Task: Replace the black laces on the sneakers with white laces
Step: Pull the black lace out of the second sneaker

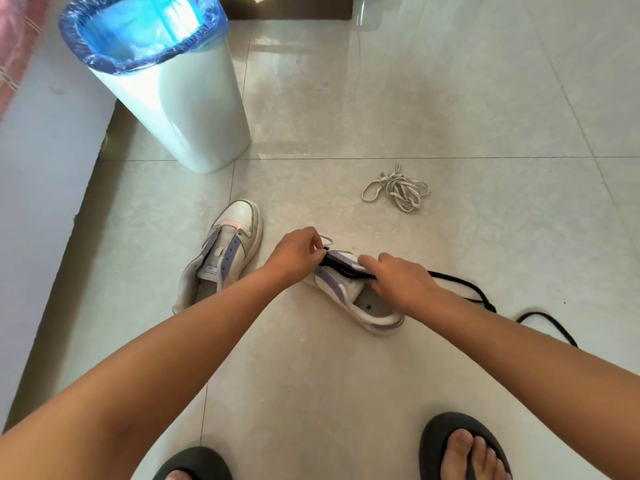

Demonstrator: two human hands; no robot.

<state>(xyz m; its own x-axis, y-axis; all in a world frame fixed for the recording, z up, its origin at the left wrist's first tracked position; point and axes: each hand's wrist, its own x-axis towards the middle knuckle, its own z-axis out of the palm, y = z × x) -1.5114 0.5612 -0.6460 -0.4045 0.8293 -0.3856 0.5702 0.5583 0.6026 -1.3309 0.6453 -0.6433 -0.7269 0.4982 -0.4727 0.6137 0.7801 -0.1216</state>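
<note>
A: Start with the big things; what is down there?

B: A tiled floor (433, 98); a white bin (180, 109) with a blue liner stands at the upper left; just below it lies one sneaker (221, 251), its eyelets bare, no lace in it.

A: And the other one?

B: The second sneaker (360, 296) lies between the hands, tipped on its side; the black lace (474, 289) runs through its eyelets and trails off to the right across the floor.

A: The hands?

B: The left hand (294, 252) pinches the lace at the toe end, fingers curled; the right hand (401, 278) presses on the upper, fingers curled over the collar, steadying it.

A: The white laces (398, 188)?

B: Bundled loose on the floor, well apart from both shoes, untouched.

A: How will the lace behave?

B: Limp and light, I judge; it will drag in the eyelets; better to take it close to the eyelet, or at the stiff tip; the shoe is light and will slide unless held.
</note>
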